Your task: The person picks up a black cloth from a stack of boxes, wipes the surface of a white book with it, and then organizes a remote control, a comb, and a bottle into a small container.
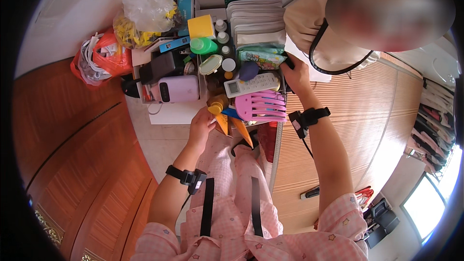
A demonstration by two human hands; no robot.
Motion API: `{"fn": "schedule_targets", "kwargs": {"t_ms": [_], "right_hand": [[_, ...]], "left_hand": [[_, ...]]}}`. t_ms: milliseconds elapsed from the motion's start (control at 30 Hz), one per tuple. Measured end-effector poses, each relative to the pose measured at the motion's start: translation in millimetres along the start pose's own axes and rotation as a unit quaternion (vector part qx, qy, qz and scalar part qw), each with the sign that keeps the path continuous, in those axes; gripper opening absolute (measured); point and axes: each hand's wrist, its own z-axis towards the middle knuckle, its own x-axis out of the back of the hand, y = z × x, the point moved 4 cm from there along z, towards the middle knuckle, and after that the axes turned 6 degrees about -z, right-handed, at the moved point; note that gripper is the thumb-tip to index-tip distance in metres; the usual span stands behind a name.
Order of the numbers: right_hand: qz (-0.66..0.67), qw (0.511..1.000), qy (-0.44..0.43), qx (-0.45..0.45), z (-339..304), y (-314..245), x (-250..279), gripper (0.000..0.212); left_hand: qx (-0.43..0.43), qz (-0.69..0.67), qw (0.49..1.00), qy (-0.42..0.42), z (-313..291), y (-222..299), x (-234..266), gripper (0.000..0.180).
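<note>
My left hand (pixel 199 128) is closed at the near left corner of a storage box (pixel 284 102); its fingertips are partly hidden behind the rim. Beside it, a yellow-capped bottle (pixel 216 107) and orange pointed strips (pixel 241 131) stick out over the front edge. My right hand (pixel 297 76) reaches to the box's right side, fingers curled around something dark that I cannot make out. Between the hands lie a pink wide-toothed comb (pixel 261 106), a white remote control (pixel 252 85), a dark blue rounded object (pixel 248 71) and green packets (pixel 261 58).
Left of the box, a second container holds a lilac device (pixel 180 89) and a black case (pixel 157 67). Behind stand a green-capped bottle (pixel 203 46), a yellow box (pixel 201 26) and stacked white packs (pixel 256 17). A red plastic bag (pixel 111 55) sits left; a cream bag (pixel 307 14) hangs right.
</note>
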Motion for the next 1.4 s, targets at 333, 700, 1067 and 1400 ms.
{"fn": "schedule_targets", "kwargs": {"t_ms": [333,700,1067,1400], "right_hand": [[-0.158,0.983,-0.094,-0.007,12,-6,-6,0.037],[-0.146,0.986,-0.053,0.053,2,-7,-6,0.041],[-0.113,0.991,-0.044,0.05,-102,-2,17,0.049],[-0.051,0.981,0.065,-0.173,-297,45,51,0.024]], "left_hand": [[-0.292,0.264,0.919,-0.005,61,7,7,0.036],[-0.232,0.399,0.886,-0.053,40,35,-11,0.043],[-0.255,0.334,0.905,-0.073,0,-35,44,0.073],[-0.205,0.504,0.824,-0.16,-96,-49,18,0.054]]}}
